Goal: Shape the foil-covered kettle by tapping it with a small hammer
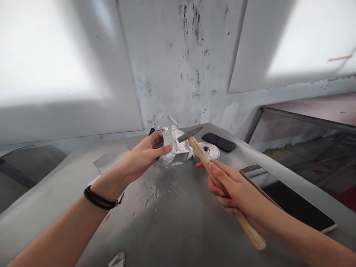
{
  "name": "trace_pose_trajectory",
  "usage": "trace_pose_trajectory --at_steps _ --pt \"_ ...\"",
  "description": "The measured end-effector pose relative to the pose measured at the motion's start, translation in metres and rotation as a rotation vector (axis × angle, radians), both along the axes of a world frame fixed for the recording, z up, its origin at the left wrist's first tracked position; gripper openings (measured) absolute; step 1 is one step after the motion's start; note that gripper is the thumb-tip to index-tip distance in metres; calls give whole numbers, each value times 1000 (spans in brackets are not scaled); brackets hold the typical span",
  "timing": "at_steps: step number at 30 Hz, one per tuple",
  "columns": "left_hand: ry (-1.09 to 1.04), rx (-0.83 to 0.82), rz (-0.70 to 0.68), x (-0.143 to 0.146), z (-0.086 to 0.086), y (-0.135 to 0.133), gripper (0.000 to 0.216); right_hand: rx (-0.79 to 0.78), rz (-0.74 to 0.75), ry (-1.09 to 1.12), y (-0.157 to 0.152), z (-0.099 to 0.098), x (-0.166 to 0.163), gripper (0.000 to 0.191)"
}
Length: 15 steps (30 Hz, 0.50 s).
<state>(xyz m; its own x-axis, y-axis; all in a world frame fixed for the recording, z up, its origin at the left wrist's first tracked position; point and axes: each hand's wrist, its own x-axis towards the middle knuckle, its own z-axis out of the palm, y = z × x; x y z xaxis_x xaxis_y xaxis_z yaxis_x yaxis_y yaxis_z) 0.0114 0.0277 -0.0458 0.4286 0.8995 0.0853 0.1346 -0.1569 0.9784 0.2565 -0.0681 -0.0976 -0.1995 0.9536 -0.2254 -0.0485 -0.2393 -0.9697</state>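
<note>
My left hand [151, 152] grips a dented silvery metal pot [178, 152] by its open rim, fingers inside and thumb along the outer wall. The pot lies tipped on its side above the table, its mouth toward my left wrist. My right hand [225, 183] is wrapped round the wooden handle of a hammer [213, 168]. The narrow dark hammer head is held up at the pot's right side; I cannot tell whether it touches. Behind the hammer handle sits a round metal lid [210, 151] with a black knob.
A black phone [219, 142] lies at the table's back right, and a larger tablet [286, 196] is beside my right forearm. Crumpled foil-like scrap [117, 260] and small flakes lie on the grey table [178, 230]. A curved silvery spout [172, 120] rises behind the pot, near the wall.
</note>
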Motion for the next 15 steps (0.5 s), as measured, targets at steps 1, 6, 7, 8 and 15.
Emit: trace_pose_trajectory --at_steps 1,6,7,8,15 --pt "-29 -55 -6 3 -1 0 35 0 8 -5 -1 0 0 52" --pt "-228 -314 56 14 -8 2 34 -2 35 -44 -2 0 0 49" --pt "-246 -353 103 16 -9 3 32 -2 43 -48 -2 0 0 49" --pt "-261 -381 151 18 -10 3 28 -1 50 -47 -1 0 0 49" --pt "-335 -305 203 26 -6 -6 17 -35 44 15 0 1 0 47"
